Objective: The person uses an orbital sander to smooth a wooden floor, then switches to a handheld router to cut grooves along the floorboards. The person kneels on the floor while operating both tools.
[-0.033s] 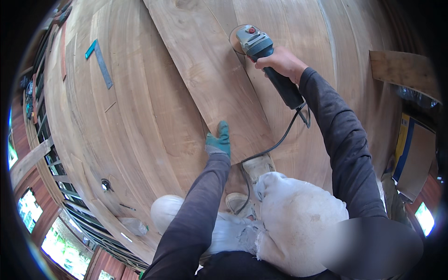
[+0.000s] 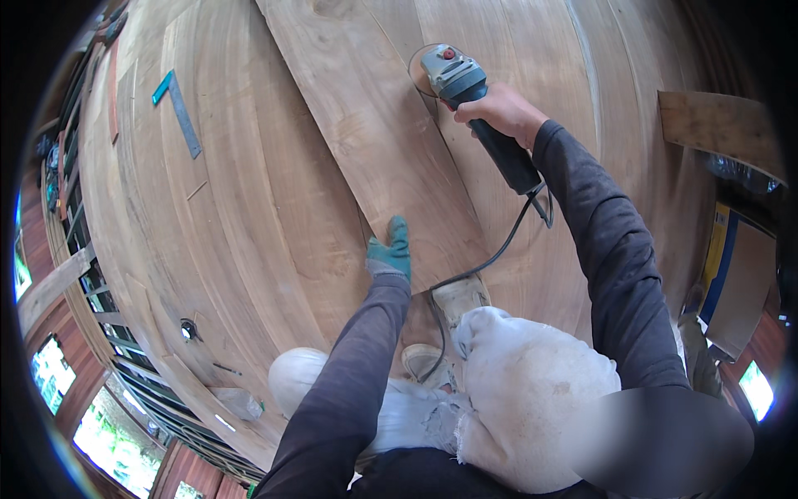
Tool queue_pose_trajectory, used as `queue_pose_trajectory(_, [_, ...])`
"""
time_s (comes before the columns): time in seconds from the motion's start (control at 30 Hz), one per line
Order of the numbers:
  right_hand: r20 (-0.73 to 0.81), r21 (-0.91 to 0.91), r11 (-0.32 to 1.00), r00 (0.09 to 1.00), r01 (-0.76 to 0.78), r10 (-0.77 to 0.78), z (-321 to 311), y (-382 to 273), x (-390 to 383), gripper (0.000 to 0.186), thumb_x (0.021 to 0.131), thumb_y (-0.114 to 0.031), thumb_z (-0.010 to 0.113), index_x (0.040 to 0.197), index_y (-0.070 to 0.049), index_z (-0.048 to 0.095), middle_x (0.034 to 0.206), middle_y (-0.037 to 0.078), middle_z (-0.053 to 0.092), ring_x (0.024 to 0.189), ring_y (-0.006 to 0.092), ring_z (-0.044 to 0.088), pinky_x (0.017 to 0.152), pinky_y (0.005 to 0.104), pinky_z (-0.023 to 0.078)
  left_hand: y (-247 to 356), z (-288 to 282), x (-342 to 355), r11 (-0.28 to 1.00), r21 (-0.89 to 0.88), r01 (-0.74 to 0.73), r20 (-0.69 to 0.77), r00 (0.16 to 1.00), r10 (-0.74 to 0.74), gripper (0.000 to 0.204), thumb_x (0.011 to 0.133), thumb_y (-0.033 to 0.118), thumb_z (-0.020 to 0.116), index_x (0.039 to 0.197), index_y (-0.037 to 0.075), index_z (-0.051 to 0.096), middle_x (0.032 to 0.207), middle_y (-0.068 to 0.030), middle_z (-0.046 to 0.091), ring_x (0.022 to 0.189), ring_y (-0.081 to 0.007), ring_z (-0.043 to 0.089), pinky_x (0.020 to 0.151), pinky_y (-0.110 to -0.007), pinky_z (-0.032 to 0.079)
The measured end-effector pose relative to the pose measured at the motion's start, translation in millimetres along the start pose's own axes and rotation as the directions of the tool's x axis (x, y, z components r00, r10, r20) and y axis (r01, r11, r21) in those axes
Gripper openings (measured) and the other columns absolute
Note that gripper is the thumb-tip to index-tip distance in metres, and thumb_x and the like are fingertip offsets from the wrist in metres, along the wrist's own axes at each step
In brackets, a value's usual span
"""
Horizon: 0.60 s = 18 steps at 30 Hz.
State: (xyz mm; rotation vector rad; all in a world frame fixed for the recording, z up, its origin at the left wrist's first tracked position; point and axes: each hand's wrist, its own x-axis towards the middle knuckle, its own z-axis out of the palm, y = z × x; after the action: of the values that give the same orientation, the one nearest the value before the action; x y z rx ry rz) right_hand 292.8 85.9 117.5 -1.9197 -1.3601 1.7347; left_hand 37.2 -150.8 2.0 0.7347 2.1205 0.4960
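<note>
My left hand, in a teal glove, grips the left edge of a loose wooden board near its close end, with the thumb on top. My bare right hand is wrapped round an angle grinder, whose round disc is over the board's right edge at the upper middle. The grinder's black cord runs down over the board's near end toward my shoes.
Laid wooden planks make the surface beneath me. A metal square with a teal handle lies at left. Slats and windows line the left rim. At right are a wooden beam and a yellow-blue cardboard piece. My white-clad knees are below.
</note>
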Motion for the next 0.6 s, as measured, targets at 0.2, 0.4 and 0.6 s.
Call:
queue_pose_trajectory(0.2, [0.004,0.034,0.999,1.0,0.006,-0.006,-3.0,-11.9,8.8,0.038,0.075,-0.03,0.08,0.095,0.001,0.072,0.081,0.01,0.069,0.073,0.02,0.069,0.071,0.0347,0.055,-5.7,6.6,5.8,0.999,-0.03,-0.038,-0.032,0.999,0.037,0.088,0.086,0.073,0.073,0.119,-0.007,0.068,0.119,-0.0276,0.074,0.111,-0.0399,0.072,0.094,-0.047,0.056])
queue_pose_trajectory(0.4, [-0.015,0.005,1.0,1.0,0.023,-0.023,-9.4,-21.2,18.2,0.038,0.074,-0.029,0.08,0.097,0.0,0.072,0.081,0.01,0.069,0.072,0.0196,0.068,0.069,0.0351,0.055,9.9,3.4,2.2,0.991,-0.13,-0.024,0.021,0.999,0.027,0.091,0.086,0.075,0.072,0.123,-0.009,0.067,0.122,-0.0304,0.072,0.114,-0.0423,0.071,0.096,-0.048,0.055])
queue_pose_trajectory(0.6, [-0.02,-0.004,0.999,0.999,0.032,-0.032,-11.3,-22.2,30.3,0.037,0.075,-0.028,0.08,0.097,0.0,0.072,0.083,0.01,0.069,0.071,0.0191,0.068,0.068,0.0349,0.055,10.7,3.9,7.2,1.0,0.007,0.002,0.014,1.0,-0.002,0.096,0.085,0.078,0.071,0.126,-0.009,0.066,0.123,-0.0318,0.071,0.116,-0.0455,0.069,0.098,-0.049,0.055])
